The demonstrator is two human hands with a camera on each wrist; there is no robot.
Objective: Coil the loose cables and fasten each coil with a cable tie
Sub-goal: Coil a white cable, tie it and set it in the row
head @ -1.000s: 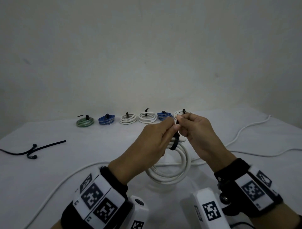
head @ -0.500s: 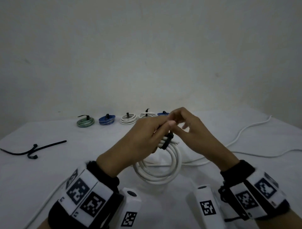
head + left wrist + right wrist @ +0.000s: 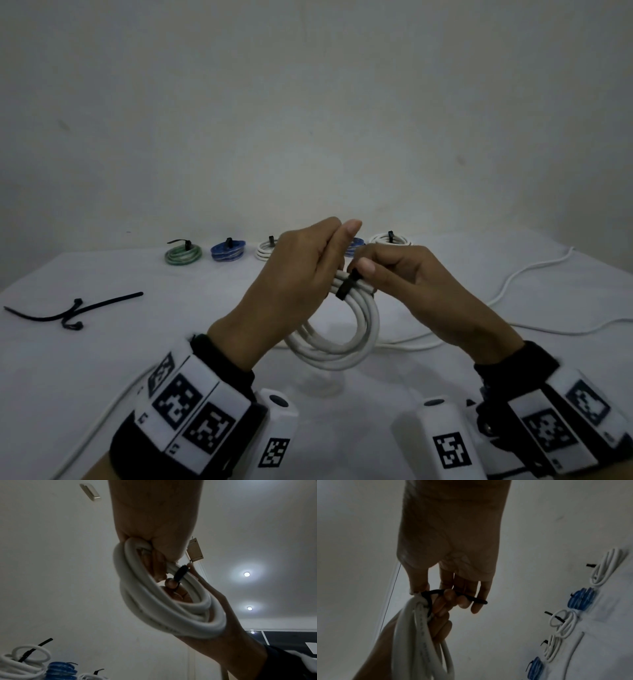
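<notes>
Our left hand [image 3: 294, 281] grips the white coil [image 3: 346, 339] above the desk [image 3: 102, 359]; right hand [image 3: 411, 291] pinches its black tie [image 3: 345, 287]. Behind: tied coils [image 3: 183, 254], spare ties [image 3: 68, 313], loose cable [image 3: 534, 267].

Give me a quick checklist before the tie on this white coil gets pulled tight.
1. Left hand grips the white coil: ok.
2. Black cable tie looped round all strands: ok at the near side; far side cannot tell.
3. Right hand holds the tie's tail: ok.
4. Tie cinched snug: not ok, the loop still shows slack.
5. Coil held off the white table: ok.
6. Spare ties lying within view at left: ok.
</notes>
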